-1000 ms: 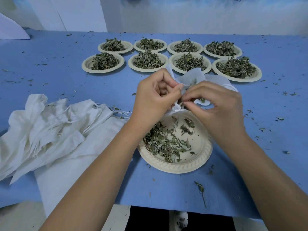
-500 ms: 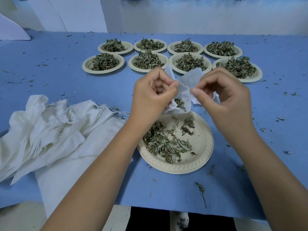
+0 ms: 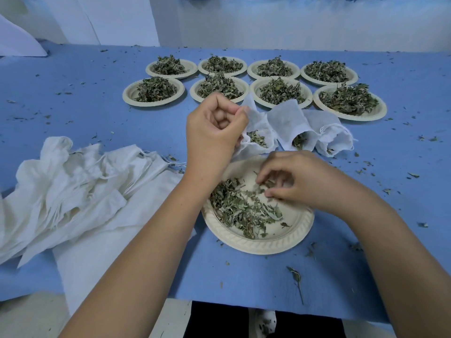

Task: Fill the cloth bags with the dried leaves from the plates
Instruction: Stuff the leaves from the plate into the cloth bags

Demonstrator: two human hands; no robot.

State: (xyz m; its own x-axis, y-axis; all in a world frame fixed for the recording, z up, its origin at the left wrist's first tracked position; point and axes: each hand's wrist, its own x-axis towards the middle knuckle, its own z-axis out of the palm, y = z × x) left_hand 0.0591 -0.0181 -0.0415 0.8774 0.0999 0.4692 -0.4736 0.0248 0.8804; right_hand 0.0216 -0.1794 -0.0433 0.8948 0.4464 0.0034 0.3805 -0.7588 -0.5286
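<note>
A cream paper plate [image 3: 288, 236] with a loose heap of dried leaves [image 3: 240, 211] lies near the table's front edge. My left hand [image 3: 214, 132] pinches the rim of a small white cloth bag [image 3: 260, 126] and holds its mouth open just behind the plate; some leaves show inside. My right hand [image 3: 300, 181] is down on the plate, its curled fingertips pinching leaves at the heap's far side. Two more white bags [image 3: 289, 123] [image 3: 333, 139] lie on their sides to the right of the held one, leaves at their mouths.
Several plates heaped with dried leaves [image 3: 349, 98] stand in two rows at the back of the blue table [image 3: 73, 98]. A pile of white cloth bags [image 3: 73, 181] lies at the left. Leaf crumbs are scattered about the cloth.
My right hand let go of the bag's rim and came down onto the near plate's leaves. The left hand kept hold of the bag.
</note>
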